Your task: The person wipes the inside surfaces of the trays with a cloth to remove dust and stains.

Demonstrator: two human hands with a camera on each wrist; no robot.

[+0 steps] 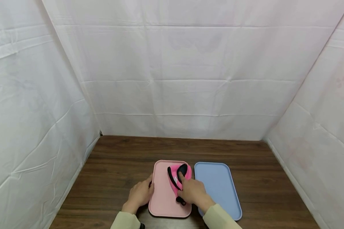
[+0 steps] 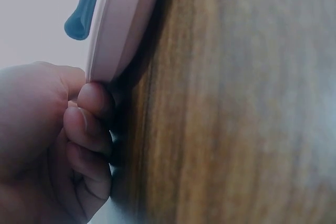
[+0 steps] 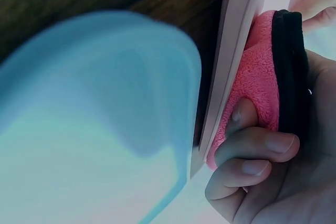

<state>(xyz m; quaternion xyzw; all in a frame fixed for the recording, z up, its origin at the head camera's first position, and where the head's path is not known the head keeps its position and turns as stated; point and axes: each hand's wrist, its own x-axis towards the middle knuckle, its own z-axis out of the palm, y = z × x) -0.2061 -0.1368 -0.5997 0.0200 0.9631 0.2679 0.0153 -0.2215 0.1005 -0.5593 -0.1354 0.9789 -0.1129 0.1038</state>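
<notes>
My left hand is at the left edge of a pink tray, its thumb and curled fingers gripping the rim in the left wrist view. On the tray lies a pink fleece item with black edging and a black end piece near the tray's front; its exact kind is unclear. My right hand holds this item, the index finger reaching onto its black oval part. In the right wrist view several fingers curl against the pink fleece, and part of the item is hidden behind them.
A blue tray lies right of the pink one, with my right forearm over its near left corner. Both rest on a dark wooden table. White cloth walls enclose its back and sides.
</notes>
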